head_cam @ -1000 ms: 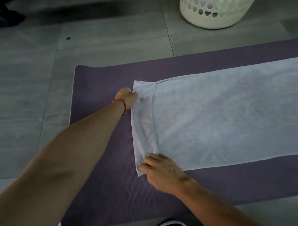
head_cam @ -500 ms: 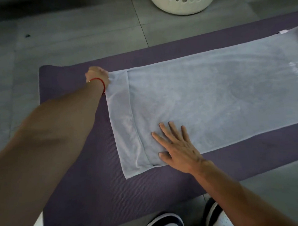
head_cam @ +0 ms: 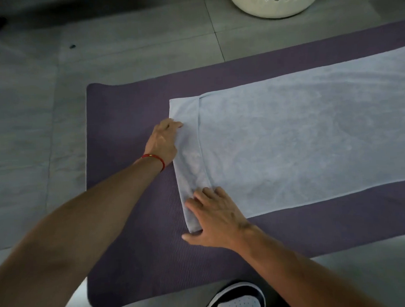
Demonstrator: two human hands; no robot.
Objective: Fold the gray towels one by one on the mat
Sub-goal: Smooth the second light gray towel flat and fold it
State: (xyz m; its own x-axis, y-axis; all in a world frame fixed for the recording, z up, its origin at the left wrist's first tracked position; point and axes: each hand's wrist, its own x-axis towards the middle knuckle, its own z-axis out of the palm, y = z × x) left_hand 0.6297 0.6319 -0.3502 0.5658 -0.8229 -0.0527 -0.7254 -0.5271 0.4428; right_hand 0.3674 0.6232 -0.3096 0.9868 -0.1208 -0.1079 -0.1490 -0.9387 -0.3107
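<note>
A gray towel lies spread flat on the purple mat, running off to the right. A narrow strip along its left end is folded over. My left hand, with a red string at the wrist, sits at the middle of that folded left edge, its curled fingers pinching the cloth. My right hand rests on the near left corner of the towel, with the fingers spread on the fold and the thumb on the mat beside the corner.
A white perforated laundry basket stands on the gray tiled floor beyond the mat. A dark and white shoe shows at the mat's near edge. Bare mat lies left of and in front of the towel.
My left hand slid from the far left corner down to the middle of the folded edge. My right hand moved left from the towel's surface onto the near left corner.
</note>
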